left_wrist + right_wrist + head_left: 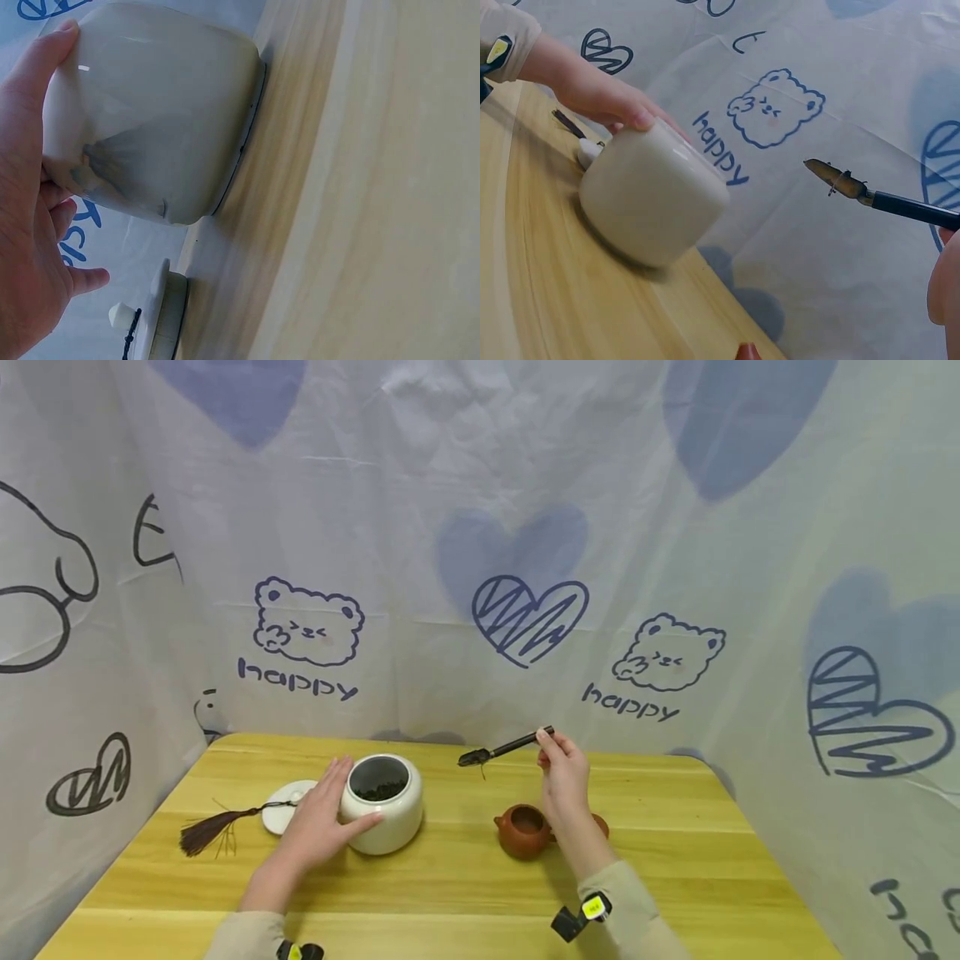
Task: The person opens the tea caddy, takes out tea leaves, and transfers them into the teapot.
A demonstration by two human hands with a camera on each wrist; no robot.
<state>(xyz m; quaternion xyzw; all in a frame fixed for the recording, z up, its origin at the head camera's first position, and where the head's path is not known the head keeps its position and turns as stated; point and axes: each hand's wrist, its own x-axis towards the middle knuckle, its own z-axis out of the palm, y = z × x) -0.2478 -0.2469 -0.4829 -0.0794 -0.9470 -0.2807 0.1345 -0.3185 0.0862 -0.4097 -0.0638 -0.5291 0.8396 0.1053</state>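
My left hand steadies a white ceramic jar, thumb across its near side and fingers along its left. Dark tea leaves show inside the open mouth. With my right hand I pinch the dark handle of a small tea scoop near its end. Its tip, loaded with dark leaves, points left, in the air between the jar and a reddish-brown clay teapot. The lidless teapot stands on the table below my right wrist, its handle side partly hidden by the forearm.
The jar's white lid lies left of the jar, a dark tassel trailing from it. Partly behind my right wrist is a reddish-brown round piece. Printed curtains enclose the wooden table at the back and sides.
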